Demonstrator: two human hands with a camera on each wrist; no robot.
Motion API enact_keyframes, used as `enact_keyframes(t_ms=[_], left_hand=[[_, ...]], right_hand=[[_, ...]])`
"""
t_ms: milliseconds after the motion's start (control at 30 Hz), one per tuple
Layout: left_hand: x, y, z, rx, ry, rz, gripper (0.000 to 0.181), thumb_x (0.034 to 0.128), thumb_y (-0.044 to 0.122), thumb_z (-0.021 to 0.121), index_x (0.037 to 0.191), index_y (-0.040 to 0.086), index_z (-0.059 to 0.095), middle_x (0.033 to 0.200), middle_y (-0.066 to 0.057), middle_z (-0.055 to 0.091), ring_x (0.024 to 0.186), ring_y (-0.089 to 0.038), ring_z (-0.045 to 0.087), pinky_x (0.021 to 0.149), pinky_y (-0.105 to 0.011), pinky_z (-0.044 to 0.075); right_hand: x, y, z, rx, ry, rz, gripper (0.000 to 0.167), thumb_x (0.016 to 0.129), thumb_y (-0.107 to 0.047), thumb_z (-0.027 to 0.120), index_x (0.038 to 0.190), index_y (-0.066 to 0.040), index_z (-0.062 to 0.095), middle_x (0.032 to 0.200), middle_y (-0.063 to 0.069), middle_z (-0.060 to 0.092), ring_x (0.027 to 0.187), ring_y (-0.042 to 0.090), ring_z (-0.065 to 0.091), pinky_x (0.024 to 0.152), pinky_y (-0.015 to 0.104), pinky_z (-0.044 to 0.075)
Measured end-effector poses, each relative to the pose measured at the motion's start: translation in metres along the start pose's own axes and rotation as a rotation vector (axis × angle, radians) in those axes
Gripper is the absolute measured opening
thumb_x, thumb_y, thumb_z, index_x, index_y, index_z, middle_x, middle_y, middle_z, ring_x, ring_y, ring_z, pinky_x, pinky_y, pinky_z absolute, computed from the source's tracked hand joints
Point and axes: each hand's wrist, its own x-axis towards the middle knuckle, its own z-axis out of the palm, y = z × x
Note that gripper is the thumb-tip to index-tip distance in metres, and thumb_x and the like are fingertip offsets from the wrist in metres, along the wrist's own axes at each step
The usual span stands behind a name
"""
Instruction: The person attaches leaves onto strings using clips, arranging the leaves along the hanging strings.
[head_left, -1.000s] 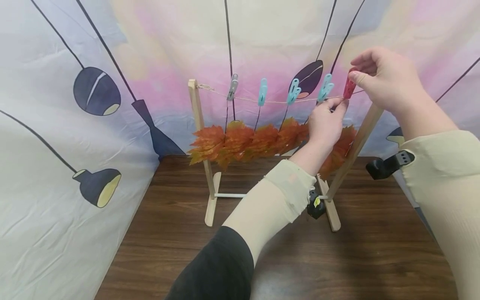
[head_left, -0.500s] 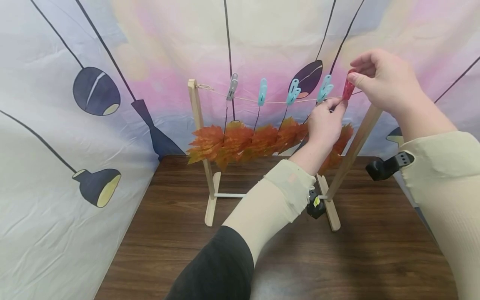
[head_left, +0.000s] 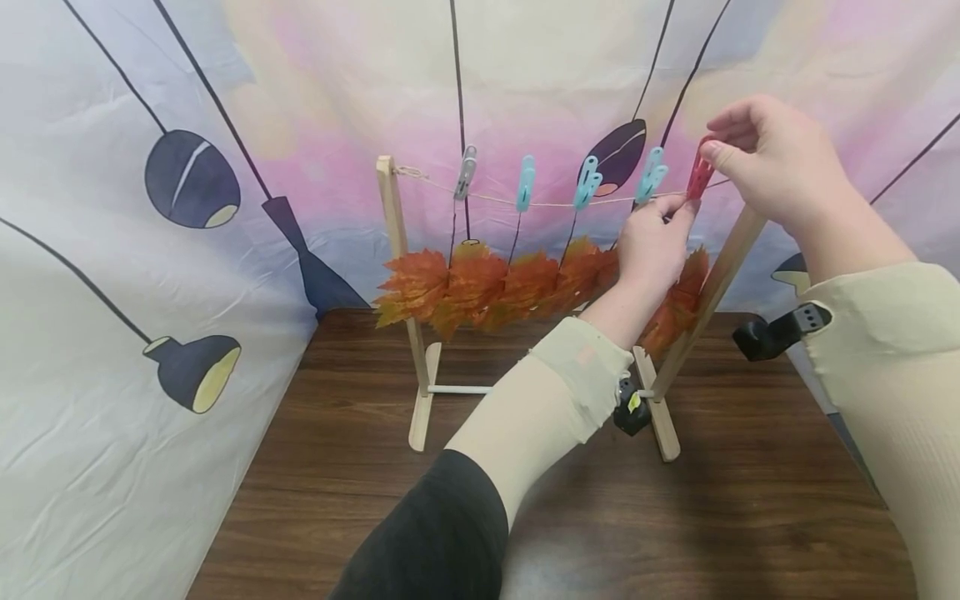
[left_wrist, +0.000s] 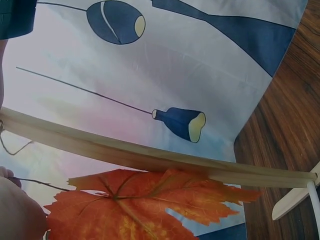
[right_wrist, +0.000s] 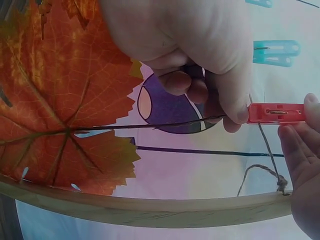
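My right hand point(head_left: 787, 162) pinches the handle end of a red clothespin point(head_left: 701, 171) at the right part of the string. In the right wrist view, the string passes by the far end of the red clothespin point(right_wrist: 276, 113). Just below, my left hand point(head_left: 652, 246) pinches the dark stem point(right_wrist: 160, 125) of an orange artificial maple leaf point(right_wrist: 65, 110), its stem end close to the clothespin's tip. Whether the clip bites the stem is hidden by the fingertips. This leaf point(head_left: 675, 308) hangs beside the right wooden post.
Left along the string point(head_left: 495, 198) sit a grey clothespin point(head_left: 466, 173) and several light-blue ones, with orange leaves point(head_left: 480, 283) hanging below. Wooden posts point(head_left: 397, 217) joined by a white rod point(head_left: 461, 390) stand on a brown table point(head_left: 337, 492). A painted cloth point(head_left: 337, 100) hangs behind.
Both hands stay almost in place at the red clothespin and stem. The leaf by the right post sways slightly, left and then back right.
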Motion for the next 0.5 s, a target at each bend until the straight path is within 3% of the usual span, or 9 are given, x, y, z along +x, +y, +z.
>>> enact_keyframes(t_ms=[267,500], left_hand=[[-0.008,0.000,0.001,-0.035,-0.045,0.057,0.027,0.0874,0.033,0.066,0.111,0.022,0.070,0.087,0.016,0.061,0.075,0.007,0.052,0.062,-0.009,0.042],[-0.019,-0.004,-0.002,-0.108,-0.067,0.075,0.033,0.0848,0.032,0.069,0.115,0.019,0.068,0.090,0.012,0.061,0.079,0.008,0.055,0.068,-0.008,0.043]], right_hand=[[-0.001,0.007,-0.005,0.054,-0.027,0.036,0.059,0.095,-0.040,0.048,0.144,-0.010,0.033,0.143,0.015,0.040,0.130,0.030,0.037,0.103,0.052,0.030],[-0.005,0.013,-0.008,0.063,-0.002,0.020,0.060,0.094,-0.041,0.051,0.144,-0.014,0.033,0.142,0.009,0.043,0.130,0.022,0.040,0.105,0.047,0.030]])
